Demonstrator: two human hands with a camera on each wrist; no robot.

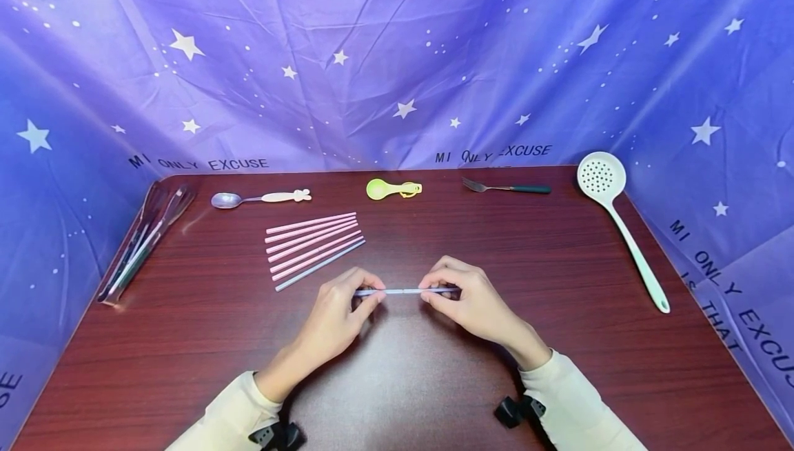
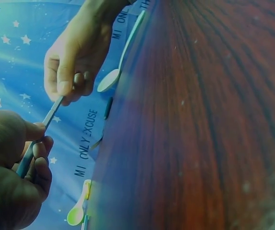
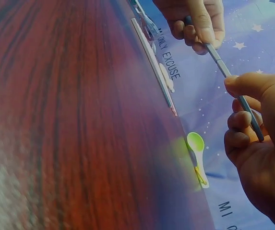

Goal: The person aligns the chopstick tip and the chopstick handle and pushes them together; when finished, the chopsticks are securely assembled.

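A thin light-blue straw is held level above the front middle of the table by both hands. My left hand pinches its left part between thumb and fingers. On its right part, my right hand pinches likewise. A fine line crosses the straw between the hands, clearest in the right wrist view; whether it is a joint or a crease I cannot tell. Several pink straws lie in a slanted row beyond the left hand. Nearest that hand in the row lies another light-blue straw.
Along the back of the dark red table lie a spoon, a green measuring spoon and a fork. A slotted skimmer is at the right. A clear case with utensils sits at the left edge. Starred cloth surrounds the table.
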